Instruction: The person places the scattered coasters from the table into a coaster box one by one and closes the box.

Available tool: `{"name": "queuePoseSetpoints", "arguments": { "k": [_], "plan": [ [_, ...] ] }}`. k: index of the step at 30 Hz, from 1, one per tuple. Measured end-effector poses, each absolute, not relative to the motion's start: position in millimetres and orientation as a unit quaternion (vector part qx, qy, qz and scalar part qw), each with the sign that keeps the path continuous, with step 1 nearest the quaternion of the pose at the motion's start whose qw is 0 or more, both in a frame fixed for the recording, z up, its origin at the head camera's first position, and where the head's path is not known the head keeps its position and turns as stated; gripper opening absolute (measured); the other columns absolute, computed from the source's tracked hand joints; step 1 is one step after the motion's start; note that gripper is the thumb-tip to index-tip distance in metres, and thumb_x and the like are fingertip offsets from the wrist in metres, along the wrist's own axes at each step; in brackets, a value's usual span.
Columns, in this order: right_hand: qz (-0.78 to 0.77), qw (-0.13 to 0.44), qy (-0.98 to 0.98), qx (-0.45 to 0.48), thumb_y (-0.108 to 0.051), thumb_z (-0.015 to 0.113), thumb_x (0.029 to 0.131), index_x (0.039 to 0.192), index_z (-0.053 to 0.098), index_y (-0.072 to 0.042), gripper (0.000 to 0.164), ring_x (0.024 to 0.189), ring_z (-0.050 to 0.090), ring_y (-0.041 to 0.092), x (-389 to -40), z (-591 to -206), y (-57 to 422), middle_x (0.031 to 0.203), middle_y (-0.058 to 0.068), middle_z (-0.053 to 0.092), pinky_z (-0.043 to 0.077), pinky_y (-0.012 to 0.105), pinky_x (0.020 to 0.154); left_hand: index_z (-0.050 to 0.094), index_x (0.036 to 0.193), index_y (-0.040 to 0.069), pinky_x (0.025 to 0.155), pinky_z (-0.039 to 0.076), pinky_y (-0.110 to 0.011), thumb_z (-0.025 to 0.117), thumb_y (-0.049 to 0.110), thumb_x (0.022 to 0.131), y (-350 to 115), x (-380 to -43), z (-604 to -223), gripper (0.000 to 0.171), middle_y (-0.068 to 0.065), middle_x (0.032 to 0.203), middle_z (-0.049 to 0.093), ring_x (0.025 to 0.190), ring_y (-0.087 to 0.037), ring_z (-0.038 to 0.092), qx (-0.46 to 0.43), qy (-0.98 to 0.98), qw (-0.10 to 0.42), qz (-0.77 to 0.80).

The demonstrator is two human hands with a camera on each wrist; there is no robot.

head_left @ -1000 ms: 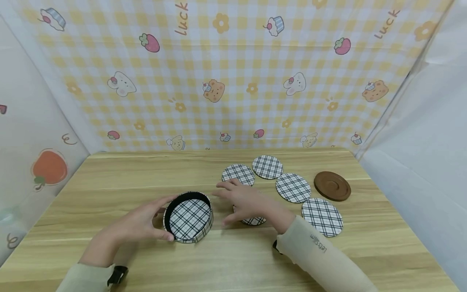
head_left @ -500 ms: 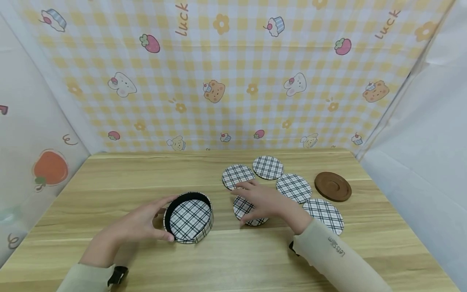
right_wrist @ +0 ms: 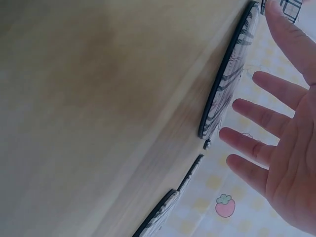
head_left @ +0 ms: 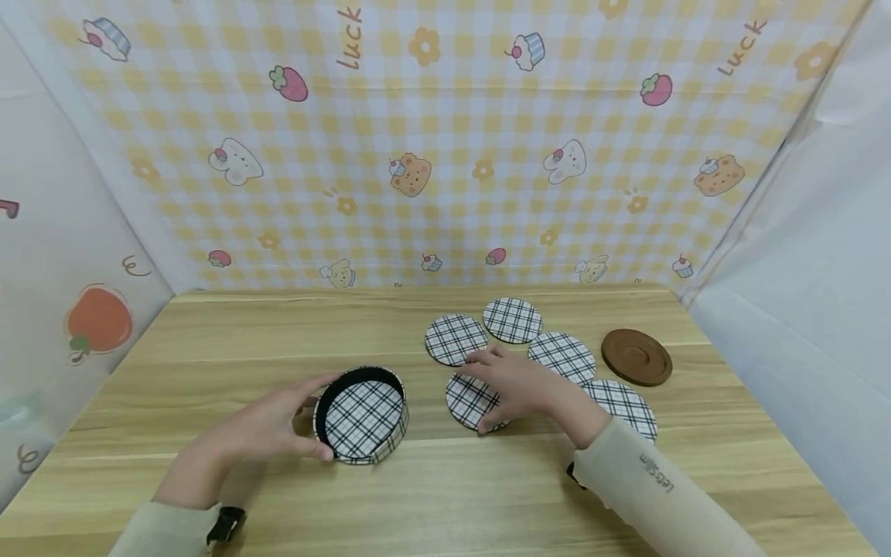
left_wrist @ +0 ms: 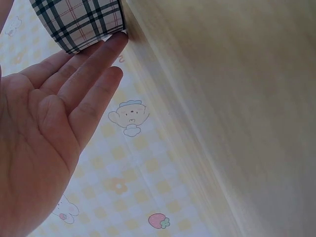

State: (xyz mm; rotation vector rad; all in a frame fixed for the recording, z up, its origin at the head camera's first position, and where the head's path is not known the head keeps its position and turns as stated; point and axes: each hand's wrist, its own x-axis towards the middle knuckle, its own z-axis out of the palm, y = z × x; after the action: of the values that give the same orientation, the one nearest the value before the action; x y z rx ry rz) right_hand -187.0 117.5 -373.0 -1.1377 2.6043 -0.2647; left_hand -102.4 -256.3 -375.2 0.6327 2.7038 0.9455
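Here right hand hovers, fingers spread.

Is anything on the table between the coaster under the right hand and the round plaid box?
Nothing visible: only bare table separates the coaster under the right hand from the plaid box, which the left hand touches.
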Motion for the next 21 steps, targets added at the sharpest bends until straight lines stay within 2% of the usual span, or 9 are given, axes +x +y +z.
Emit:
{"name": "queuePoseSetpoints", "arguments": {
  "k": [5, 14, 21],
  "plan": [
    [-0.075, 0.149, 0.903, -0.396, -0.049, 0.084, 0.074, 0.149, 0.045, -0.020, 0.089, 0.141, 0.038, 0.038, -186.2, -374.0, 119.1, 0.156, 0.011, 0.041, 0.043, 0.053, 0.112, 0.032, 0.152, -0.002, 0.104, 0.044, -0.066, 0.086, 0.052, 0.066, -256.2, -102.6, -375.4, 0.115, -0.026, 0.147, 0.048, 0.121, -0.043, 0.060, 0.215, 0.916, 0.105, 0.323],
    [-0.087, 0.172, 0.903, -0.384, -0.043, 0.086, 0.073, 0.149, 0.046, -0.020, 0.088, 0.144, 0.033, 0.041, -184.3, -375.4, 119.7, 0.161, 0.012, 0.032, 0.042, 0.056, 0.112, 0.032, 0.152, -0.002, 0.105, 0.043, -0.066, 0.086, 0.052, 0.066, -256.3, -102.7, -375.2, 0.114, -0.026, 0.147, 0.048, 0.121, -0.042, 0.060, 0.216, 0.916, 0.103, 0.321],
    [-0.091, 0.177, 0.905, -0.375, -0.041, 0.087, 0.074, 0.148, 0.048, -0.022, 0.086, 0.143, 0.033, 0.042, -181.0, -375.2, 120.5, 0.161, 0.010, 0.031, 0.043, 0.057, 0.110, 0.033, 0.151, -0.001, 0.105, 0.044, -0.065, 0.085, 0.054, 0.065, -255.7, -102.4, -374.2, 0.115, -0.025, 0.146, 0.049, 0.122, -0.041, 0.059, 0.212, 0.923, 0.097, 0.307]
  ]
}}
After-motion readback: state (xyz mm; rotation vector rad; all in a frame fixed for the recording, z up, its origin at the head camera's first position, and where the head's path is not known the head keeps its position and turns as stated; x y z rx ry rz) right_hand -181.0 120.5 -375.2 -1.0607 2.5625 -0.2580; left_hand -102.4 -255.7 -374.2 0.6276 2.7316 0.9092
